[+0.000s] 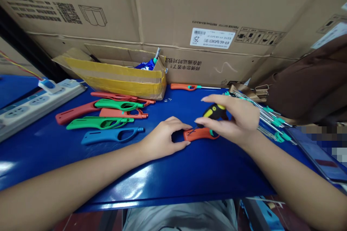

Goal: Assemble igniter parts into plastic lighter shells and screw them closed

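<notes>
An orange lighter casing [199,134] lies on the blue table, its left end between the thumb and forefinger of my left hand [168,137]. My right hand [234,117] has its fingers around the black and yellow handle of a screwdriver [213,112], above the casing. The screwdriver's thin shaft slants down to the left, its tip at the casing's upper face. Whether the tip sits in a screw is too small to tell. Part of the casing's right end, with a teal piece, is hidden by my right hand.
Left of my hands lie several casings, among them a blue one [105,136] and a green one [100,122]. Tiny screws [168,100] lie near a taped cardboard box [121,83]. Behind is an orange lighter [181,86]; metal rods [271,115] lie right, a power strip [35,103] left.
</notes>
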`<state>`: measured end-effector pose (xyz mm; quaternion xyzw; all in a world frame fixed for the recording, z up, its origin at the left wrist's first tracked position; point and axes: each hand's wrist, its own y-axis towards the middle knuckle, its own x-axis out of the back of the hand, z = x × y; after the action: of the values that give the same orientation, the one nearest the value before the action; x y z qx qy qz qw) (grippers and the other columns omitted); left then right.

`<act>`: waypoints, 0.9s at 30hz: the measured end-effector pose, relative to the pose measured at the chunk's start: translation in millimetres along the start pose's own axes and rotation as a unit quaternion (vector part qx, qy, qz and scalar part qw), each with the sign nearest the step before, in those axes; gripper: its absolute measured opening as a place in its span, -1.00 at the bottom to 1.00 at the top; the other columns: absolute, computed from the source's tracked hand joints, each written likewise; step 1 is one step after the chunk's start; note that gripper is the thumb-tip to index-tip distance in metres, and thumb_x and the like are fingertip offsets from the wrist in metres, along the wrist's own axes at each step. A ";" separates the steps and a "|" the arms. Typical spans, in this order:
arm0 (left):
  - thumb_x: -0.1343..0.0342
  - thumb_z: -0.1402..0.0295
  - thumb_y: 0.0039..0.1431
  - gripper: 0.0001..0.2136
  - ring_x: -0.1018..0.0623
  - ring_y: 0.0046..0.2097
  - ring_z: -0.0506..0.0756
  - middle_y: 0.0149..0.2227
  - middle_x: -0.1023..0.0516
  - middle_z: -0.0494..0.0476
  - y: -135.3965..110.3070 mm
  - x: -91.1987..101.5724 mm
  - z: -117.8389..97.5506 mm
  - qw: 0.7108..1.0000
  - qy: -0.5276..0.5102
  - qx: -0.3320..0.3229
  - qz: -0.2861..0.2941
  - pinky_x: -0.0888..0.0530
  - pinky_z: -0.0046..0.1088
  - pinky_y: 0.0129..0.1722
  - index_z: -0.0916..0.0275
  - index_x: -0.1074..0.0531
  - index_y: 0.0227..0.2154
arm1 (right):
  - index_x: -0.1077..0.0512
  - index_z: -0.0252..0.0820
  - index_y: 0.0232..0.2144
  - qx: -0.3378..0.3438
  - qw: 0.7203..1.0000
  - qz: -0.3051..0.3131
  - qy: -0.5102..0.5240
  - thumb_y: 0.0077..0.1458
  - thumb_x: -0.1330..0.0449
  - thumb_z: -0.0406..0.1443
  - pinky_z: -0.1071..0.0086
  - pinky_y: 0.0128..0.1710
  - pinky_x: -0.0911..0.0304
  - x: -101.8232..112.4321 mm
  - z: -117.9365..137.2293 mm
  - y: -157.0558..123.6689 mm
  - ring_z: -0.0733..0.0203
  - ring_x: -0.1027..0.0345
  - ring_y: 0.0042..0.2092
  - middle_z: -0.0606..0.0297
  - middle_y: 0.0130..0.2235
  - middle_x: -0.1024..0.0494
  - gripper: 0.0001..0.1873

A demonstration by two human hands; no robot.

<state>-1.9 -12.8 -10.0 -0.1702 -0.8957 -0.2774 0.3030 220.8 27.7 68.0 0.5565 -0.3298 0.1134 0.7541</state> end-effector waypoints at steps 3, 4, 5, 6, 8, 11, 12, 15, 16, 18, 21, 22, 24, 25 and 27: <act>-0.33 0.39 0.12 -0.69 -0.58 -0.07 0.17 -0.14 -0.65 0.15 0.3 0.4 -1.0 1.000 0.003 -0.001 0.005 -0.51 -0.25 -0.02 0.21 -0.54 -0.05 | -0.32 -0.01 0.25 0.013 0.998 0.046 0.047 0.33 -0.12 -0.21 0.26 -0.21 -0.47 0.3 2.3 0.1 0.11 -0.57 -0.20 0.18 -0.04 -0.64 -0.54; -0.33 0.40 0.12 -0.69 -0.58 -0.07 0.17 -0.13 -0.65 0.15 0.4 0.4 -1.3 1.000 0.004 -0.001 0.005 -0.51 -0.25 -0.01 0.20 -0.54 -0.05 | -0.28 -0.02 0.28 -0.007 0.995 0.066 0.074 0.36 -0.04 -0.25 0.25 -0.20 -0.48 0.4 3.3 0.8 0.12 -0.57 -0.17 0.16 0.00 -0.63 -0.53; -0.33 0.40 0.12 -0.69 -0.58 -0.06 0.17 -0.13 -0.65 0.15 0.4 0.4 -1.5 1.000 0.004 -0.001 0.004 -0.51 -0.25 0.00 0.20 -0.54 -0.05 | -0.29 -0.02 0.27 -0.021 0.994 0.069 0.088 0.37 -0.02 -0.27 0.25 -0.21 -0.48 0.3 3.9 1.5 0.14 -0.56 -0.19 0.16 0.00 -0.62 -0.55; -0.33 0.39 0.12 -0.68 -0.58 -0.06 0.17 -0.12 -0.65 0.16 0.5 0.3 -1.7 1.000 0.004 0.000 0.005 -0.51 -0.24 0.00 0.20 -0.54 -0.04 | -0.35 -0.02 0.22 -0.025 0.995 0.057 0.079 0.36 -0.04 -0.27 0.27 -0.24 -0.48 0.3 4.0 1.9 0.16 -0.56 -0.25 0.18 -0.05 -0.64 -0.59; -0.32 0.39 0.12 -0.68 -0.58 -0.07 0.17 -0.12 -0.65 0.16 0.5 0.2 -1.8 1.000 0.005 0.002 0.005 -0.51 -0.23 -0.01 0.20 -0.54 -0.04 | -0.49 0.00 0.03 0.012 1.000 0.003 0.011 0.27 -0.21 -0.23 0.31 -0.37 -0.43 0.6 2.4 1.4 0.19 -0.50 -0.40 0.25 -0.27 -0.66 -0.71; -0.32 0.38 0.13 -0.67 -0.58 -0.07 0.18 -0.11 -0.65 0.17 0.5 0.1 -1.6 1.000 0.007 0.001 0.004 -0.51 -0.22 -0.01 0.20 -0.54 -0.02 | -0.55 0.01 -0.09 0.100 0.992 -0.047 -0.059 0.19 -0.30 -0.18 0.31 -0.47 -0.36 2.6 -1.1 -0.1 0.18 -0.45 -0.46 0.28 -0.41 -0.61 -0.77; -0.32 0.38 0.13 -0.66 -0.57 -0.06 0.18 -0.11 -0.65 0.17 0.5 0.1 -1.5 1.000 0.007 0.001 0.004 -0.51 -0.22 -0.01 0.20 -0.54 -0.02 | -0.55 0.00 -0.05 0.103 0.993 -0.038 -0.045 0.23 -0.24 -0.17 0.29 -0.43 -0.39 3.2 -1.5 0.0 0.14 -0.50 -0.40 0.24 -0.35 -0.63 -0.75; -0.33 0.39 0.13 -0.65 -0.57 -0.04 0.19 -0.11 -0.64 0.18 0.5 0.0 -1.3 1.000 0.004 0.004 0.007 -0.51 -0.23 0.01 0.22 -0.53 0.00 | -0.46 -0.03 0.13 0.022 0.997 0.036 0.061 0.36 -0.02 -0.23 0.20 -0.22 -0.49 1.6 -0.9 2.4 0.07 -0.55 -0.16 0.14 -0.08 -0.63 -0.62; -0.33 0.39 0.13 -0.65 -0.57 -0.04 0.19 -0.11 -0.64 0.18 0.5 0.0 -1.4 1.000 0.003 0.005 0.008 -0.51 -0.23 0.02 0.23 -0.53 0.00 | -0.44 -0.01 0.16 -0.008 0.995 0.044 0.088 0.36 -0.03 -0.24 0.22 -0.23 -0.49 -0.1 -0.7 3.2 0.10 -0.55 -0.18 0.16 -0.09 -0.63 -0.61; -0.32 0.39 0.13 -0.65 -0.57 -0.05 0.19 -0.11 -0.65 0.19 0.6 0.1 -1.6 1.000 0.003 0.005 0.009 -0.50 -0.22 0.02 0.24 -0.53 0.00 | -0.46 0.02 0.12 -0.027 0.996 -0.004 0.081 0.29 -0.19 -0.23 0.29 -0.32 -0.46 -3.9 -1.6 3.4 0.17 -0.52 -0.32 0.24 -0.21 -0.64 -0.65; -0.32 0.39 0.14 -0.67 -0.57 -0.06 0.18 -0.10 -0.65 0.17 1.0 0.4 -1.9 1.000 0.004 0.001 0.009 -0.50 -0.21 0.01 0.21 -0.53 -0.01 | -0.54 0.02 -0.06 0.012 0.998 -0.059 -0.012 0.13 -0.38 -0.18 0.30 -0.37 -0.41 -5.7 -4.1 1.4 0.16 -0.47 -0.41 0.28 -0.34 -0.63 -0.70; -0.31 0.39 0.14 -0.67 -0.57 -0.06 0.18 -0.10 -0.65 0.16 1.2 0.4 -1.9 1.000 0.005 0.000 0.009 -0.50 -0.22 0.01 0.21 -0.53 -0.02 | -0.54 0.01 -0.04 0.024 0.998 -0.046 -0.025 0.16 -0.34 -0.15 0.28 -0.33 -0.42 -5.0 -4.5 0.9 0.13 -0.50 -0.36 0.26 -0.31 -0.65 -0.70; -0.32 0.39 0.14 -0.68 -0.57 -0.06 0.18 -0.11 -0.65 0.17 1.4 0.3 -1.8 1.000 0.007 -0.003 0.007 -0.50 -0.22 0.01 0.22 -0.53 -0.02 | -0.45 -0.02 0.13 0.020 1.000 0.011 0.001 0.31 -0.16 -0.15 0.25 -0.25 -0.45 -3.1 -3.9 0.7 0.07 -0.56 -0.21 0.18 -0.13 -0.65 -0.62; -0.32 0.39 0.13 -0.67 -0.57 -0.06 0.18 -0.12 -0.65 0.17 1.4 0.2 -1.7 1.000 0.008 -0.003 0.006 -0.50 -0.23 0.01 0.22 -0.53 -0.02 | -0.36 -0.03 0.22 0.009 0.999 0.038 0.030 0.36 -0.06 -0.18 0.24 -0.21 -0.46 -2.5 -3.2 1.1 0.07 -0.56 -0.15 0.15 -0.03 -0.63 -0.58; -0.33 0.38 0.13 -0.67 -0.57 -0.06 0.19 -0.12 -0.65 0.17 1.2 -0.1 -1.4 1.000 0.007 -0.003 0.006 -0.50 -0.23 0.01 0.23 -0.54 -0.03 | -0.29 -0.01 0.27 -0.016 0.996 0.057 0.067 0.38 -0.01 -0.24 0.26 -0.23 -0.47 -2.3 -2.0 2.0 0.11 -0.56 -0.17 0.16 0.00 -0.61 -0.55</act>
<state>-0.6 -12.8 -8.6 -0.1744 -0.8915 -0.2795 0.3109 218.7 30.7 67.8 0.5156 -0.3113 0.1885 0.7757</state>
